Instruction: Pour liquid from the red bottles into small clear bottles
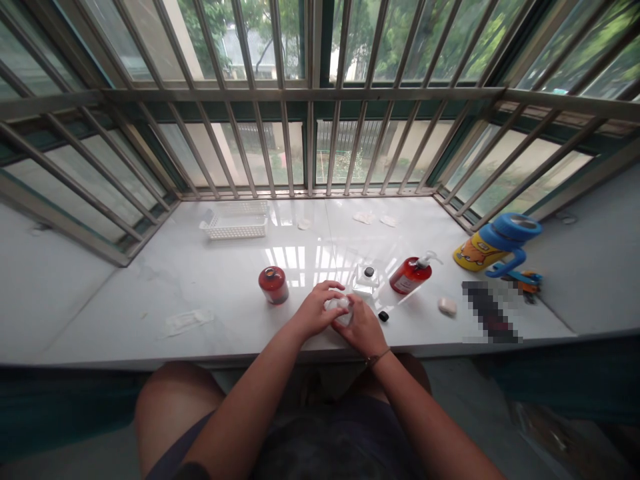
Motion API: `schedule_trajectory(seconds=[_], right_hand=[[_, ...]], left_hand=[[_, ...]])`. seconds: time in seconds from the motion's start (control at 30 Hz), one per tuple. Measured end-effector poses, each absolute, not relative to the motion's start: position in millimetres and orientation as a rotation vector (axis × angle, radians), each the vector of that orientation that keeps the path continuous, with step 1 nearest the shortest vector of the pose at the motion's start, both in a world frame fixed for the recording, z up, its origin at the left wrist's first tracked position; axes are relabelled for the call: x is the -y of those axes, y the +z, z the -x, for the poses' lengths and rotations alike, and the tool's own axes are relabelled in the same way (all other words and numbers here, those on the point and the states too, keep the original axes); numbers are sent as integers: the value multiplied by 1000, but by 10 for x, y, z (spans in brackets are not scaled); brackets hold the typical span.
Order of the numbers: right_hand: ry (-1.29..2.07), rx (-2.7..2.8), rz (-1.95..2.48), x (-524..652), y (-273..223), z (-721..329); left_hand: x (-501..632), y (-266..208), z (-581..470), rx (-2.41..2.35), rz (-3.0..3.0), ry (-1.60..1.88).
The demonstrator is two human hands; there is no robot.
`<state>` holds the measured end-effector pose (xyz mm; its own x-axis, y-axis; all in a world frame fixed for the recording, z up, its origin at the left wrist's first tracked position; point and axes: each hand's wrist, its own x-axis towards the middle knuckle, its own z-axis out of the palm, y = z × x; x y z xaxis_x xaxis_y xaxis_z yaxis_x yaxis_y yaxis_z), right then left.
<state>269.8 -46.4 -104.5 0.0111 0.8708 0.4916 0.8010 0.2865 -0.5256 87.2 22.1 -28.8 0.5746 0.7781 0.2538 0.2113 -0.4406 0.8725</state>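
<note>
My left hand (319,311) and my right hand (363,328) meet over the front part of the counter. Between their curled fingers is a small whitish, see-through container (341,304), largely hidden, so its exact kind is unclear. Just beyond my right hand stands a clear square glass bottle (365,283) with a black top. A small black cap (383,316) lies to the right of that hand. Left of my hands is an open red bottle (273,285) without a pump. A red pump bottle (411,275) with a white pump head stands farther right.
The white counter (100,313) ends at a barred window. A white basket (235,223) sits at the back left, and a flat clear packet (187,322) lies at left. At right are a pinkish soap-like piece (447,307), a blue-yellow water bottle (495,243) and a blurred-out dark item (491,312).
</note>
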Motion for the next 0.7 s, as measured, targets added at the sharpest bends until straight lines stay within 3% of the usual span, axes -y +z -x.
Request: schedule_trajectory(seconds=[0.27, 0.53, 0.7], right_hand=[[128, 1805, 1482, 469, -1023, -2712], [26, 1814, 1450, 456, -917, -2690], [-112, 1749, 1477, 470, -957, -2699]], left_hand=[[208, -159, -698, -978, -2080, 1070], [236, 266, -50, -1339, -2192, 1596], [-154, 234, 189, -1553, -1953, 1451]])
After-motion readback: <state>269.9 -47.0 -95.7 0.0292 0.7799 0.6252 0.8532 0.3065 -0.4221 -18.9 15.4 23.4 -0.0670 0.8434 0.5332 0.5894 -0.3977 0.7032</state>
